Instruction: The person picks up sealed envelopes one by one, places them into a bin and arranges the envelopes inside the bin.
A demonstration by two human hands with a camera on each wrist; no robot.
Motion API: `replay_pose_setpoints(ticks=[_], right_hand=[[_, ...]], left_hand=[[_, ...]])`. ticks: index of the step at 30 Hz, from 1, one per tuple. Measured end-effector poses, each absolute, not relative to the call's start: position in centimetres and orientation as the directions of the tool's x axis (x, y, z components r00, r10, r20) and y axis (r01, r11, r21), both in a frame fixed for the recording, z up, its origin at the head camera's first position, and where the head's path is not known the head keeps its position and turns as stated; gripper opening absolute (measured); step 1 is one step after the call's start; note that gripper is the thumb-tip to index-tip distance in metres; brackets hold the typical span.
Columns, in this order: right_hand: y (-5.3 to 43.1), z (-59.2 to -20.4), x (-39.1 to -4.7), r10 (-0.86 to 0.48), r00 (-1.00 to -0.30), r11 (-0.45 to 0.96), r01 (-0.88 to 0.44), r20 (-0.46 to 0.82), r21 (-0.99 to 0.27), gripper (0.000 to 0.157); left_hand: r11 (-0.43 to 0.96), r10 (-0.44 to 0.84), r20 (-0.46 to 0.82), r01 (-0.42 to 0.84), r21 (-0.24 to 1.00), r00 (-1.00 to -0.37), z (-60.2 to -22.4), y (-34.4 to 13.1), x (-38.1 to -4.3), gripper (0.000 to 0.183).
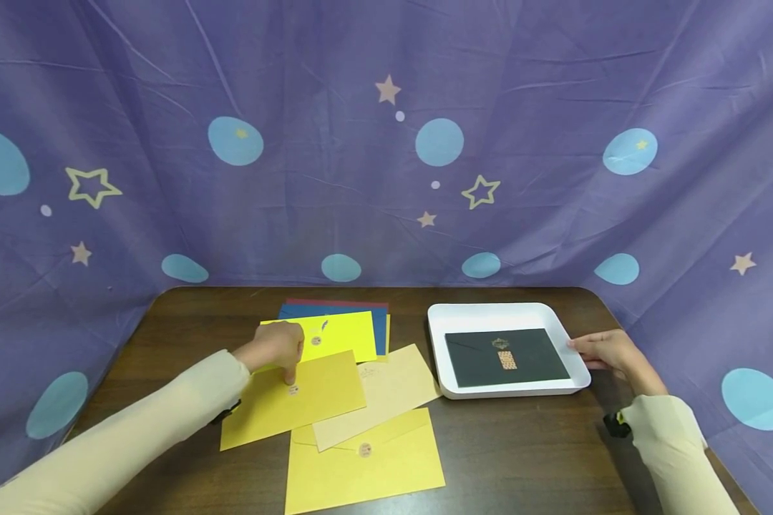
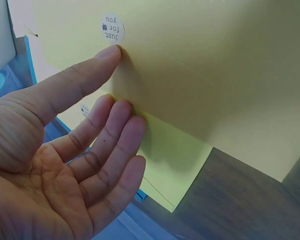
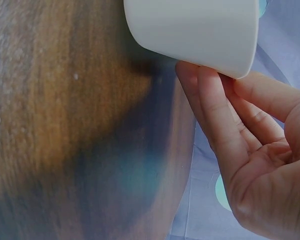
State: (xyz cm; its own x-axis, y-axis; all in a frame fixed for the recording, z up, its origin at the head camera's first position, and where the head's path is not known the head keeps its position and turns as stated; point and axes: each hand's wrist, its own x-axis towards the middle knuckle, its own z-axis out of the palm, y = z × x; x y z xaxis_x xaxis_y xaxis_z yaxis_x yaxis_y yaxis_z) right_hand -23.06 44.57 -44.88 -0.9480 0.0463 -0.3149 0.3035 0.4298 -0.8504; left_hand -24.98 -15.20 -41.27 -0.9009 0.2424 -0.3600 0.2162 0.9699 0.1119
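My left hand [image 1: 277,347] is at a golden-yellow envelope [image 1: 322,393] with a round sticker. In the left wrist view, the thumb [image 2: 85,80] lies on this envelope beside the "just for you" sticker [image 2: 113,28], while the other fingers curl at its edge. Under and behind it lies a bright yellow envelope [image 1: 351,332]. At the right, my right hand [image 1: 612,350] holds the right side of a white tray [image 1: 434,325]; the right wrist view shows fingers [image 3: 215,100] at the tray's underside. A dark green envelope [image 1: 477,365] with a patterned label lies in the tray.
A cream envelope [image 1: 396,383] and another yellow envelope [image 1: 386,479] overlap at the middle front. Blue [image 1: 380,325] and red [image 1: 335,302] envelopes show at the back of the pile. The wooden table [image 1: 522,458] meets a purple curtain [image 1: 335,214] behind.
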Motion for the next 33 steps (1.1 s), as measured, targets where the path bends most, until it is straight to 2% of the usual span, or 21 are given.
replay_pose_setpoints(ticks=[23, 33], right_hand=[[44.62, -44.96, -22.97, 0.043, -0.949, 0.429, 0.3, -0.312, -0.852, 0.035], [44.62, -44.86, -23.13, 0.047, -0.946, 0.44, 0.307, -0.32, -0.843, 0.037]], left_hand=[[0.955, 0.287, -0.355, 0.236, 0.182, -0.89, -41.47, -16.01, -25.29, 0.032], [0.953, 0.283, -0.339, 0.225, 0.201, -0.897, -41.49, -16.03, -25.4, 0.036]])
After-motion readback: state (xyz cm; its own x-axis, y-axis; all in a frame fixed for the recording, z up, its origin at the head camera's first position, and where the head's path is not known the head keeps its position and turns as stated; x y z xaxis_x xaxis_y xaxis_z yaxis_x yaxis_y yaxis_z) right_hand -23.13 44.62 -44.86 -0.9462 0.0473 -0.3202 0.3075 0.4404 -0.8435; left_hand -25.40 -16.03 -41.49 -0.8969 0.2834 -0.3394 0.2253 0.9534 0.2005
